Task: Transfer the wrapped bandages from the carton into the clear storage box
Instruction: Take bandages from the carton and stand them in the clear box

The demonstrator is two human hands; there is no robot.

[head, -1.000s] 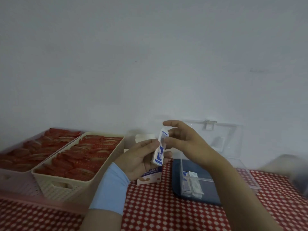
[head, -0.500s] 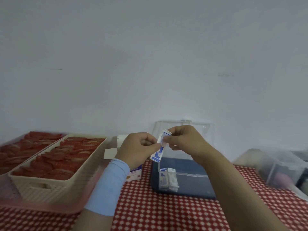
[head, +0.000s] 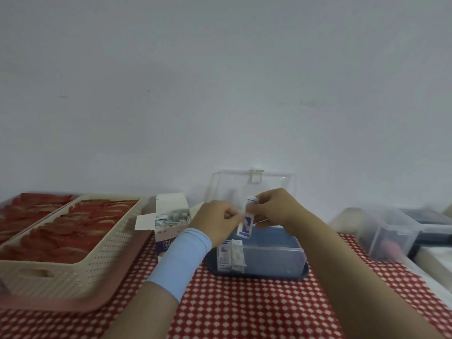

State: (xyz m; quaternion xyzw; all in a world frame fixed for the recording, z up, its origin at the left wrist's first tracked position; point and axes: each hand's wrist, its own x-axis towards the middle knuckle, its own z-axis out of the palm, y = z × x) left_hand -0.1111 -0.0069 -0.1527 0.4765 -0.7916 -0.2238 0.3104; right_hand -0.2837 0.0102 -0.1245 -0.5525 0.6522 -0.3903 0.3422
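clear storage box (head: pixel 274 255) open-topped, carton (head: pixel 168 231) beside

Set on a red-checked table (head: pixel 244 302): pink tray (head: pixel 73 307) at left, open carton (head: pixel 167 241) and clear box (head: pixel 281 253) at centre, 1 blurred bin (head: pixel 381 237) at right.

Both hands (head: pixel 220 222) pinch bandage (head: pixel 247 220) over box (head: pixel 276 255).

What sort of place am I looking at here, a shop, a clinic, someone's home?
Likely a sorting table in a home or small workroom: a checked tablecloth against a bare wall, a cream basket full of red packets, and an open carton of wrapped bandages beside a clear storage box.
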